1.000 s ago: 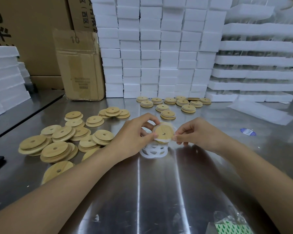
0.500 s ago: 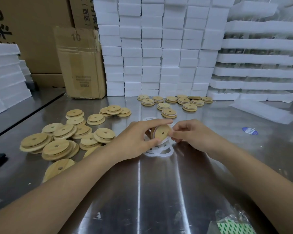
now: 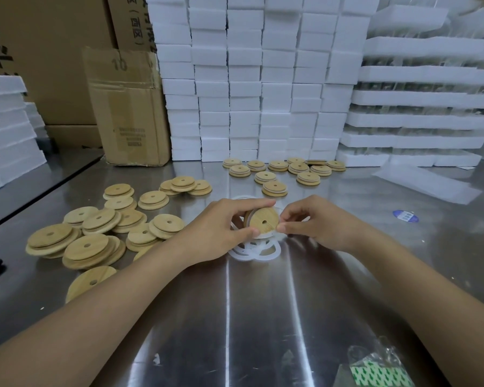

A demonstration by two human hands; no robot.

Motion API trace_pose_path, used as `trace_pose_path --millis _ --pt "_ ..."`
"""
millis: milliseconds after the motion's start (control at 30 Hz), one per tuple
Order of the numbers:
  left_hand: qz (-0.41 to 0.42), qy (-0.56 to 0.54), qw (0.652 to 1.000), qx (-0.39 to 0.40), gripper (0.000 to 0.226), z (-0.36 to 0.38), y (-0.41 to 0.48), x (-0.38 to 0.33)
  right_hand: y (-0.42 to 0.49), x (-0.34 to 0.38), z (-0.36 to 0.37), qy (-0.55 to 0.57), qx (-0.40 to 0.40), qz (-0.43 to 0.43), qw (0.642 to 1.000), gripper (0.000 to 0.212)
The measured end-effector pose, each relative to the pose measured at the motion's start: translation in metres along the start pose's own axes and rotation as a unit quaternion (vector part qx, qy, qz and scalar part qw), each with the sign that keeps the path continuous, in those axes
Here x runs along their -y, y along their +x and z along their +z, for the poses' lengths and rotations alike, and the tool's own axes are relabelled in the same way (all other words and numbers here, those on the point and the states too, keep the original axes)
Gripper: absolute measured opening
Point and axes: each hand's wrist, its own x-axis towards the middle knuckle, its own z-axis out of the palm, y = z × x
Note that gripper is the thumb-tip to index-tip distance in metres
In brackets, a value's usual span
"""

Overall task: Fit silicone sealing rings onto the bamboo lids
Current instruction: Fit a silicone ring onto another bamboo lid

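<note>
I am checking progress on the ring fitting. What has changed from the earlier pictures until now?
The left hand and right hand turned the lid between the fingers; its holed face now shows. Neither hand let go. The loose rings and lid piles stayed in place.

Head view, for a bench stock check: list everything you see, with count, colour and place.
steel table: one, silver, under everything
held bamboo lid: one, tan, between both hands, white ring showing at its lower rim
loose bamboo lids: many, tan, table's left
back bamboo lids: about a dozen, tan, table's back
silicone rings: a few, translucent white, beneath the hands
foam blocks: many, white, stacked at back
foam trays: many, white, stacked back right
cardboard box: one, brown, back left
sticker: one, blue, table's right
plastic bag: one, clear with green print, near right
left hand: grips the lid's left side
right hand: pinches its right edge
</note>
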Motion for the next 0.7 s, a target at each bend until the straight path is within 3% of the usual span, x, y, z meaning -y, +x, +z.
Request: trace_pose_path --millis 533,700 --pt "0.025 -0.119 0.987 -0.109 0.058 0.005 0.000 -0.003 -0.002 0.014 0.012 0.134 -0.092 0.029 0.986 0.025" --pt "-0.054 -0.281 0.950 -0.122 0.055 -0.004 -0.001 -0.008 -0.008 0.023 0.006 0.147 -0.037 -0.014 0.988 0.020"
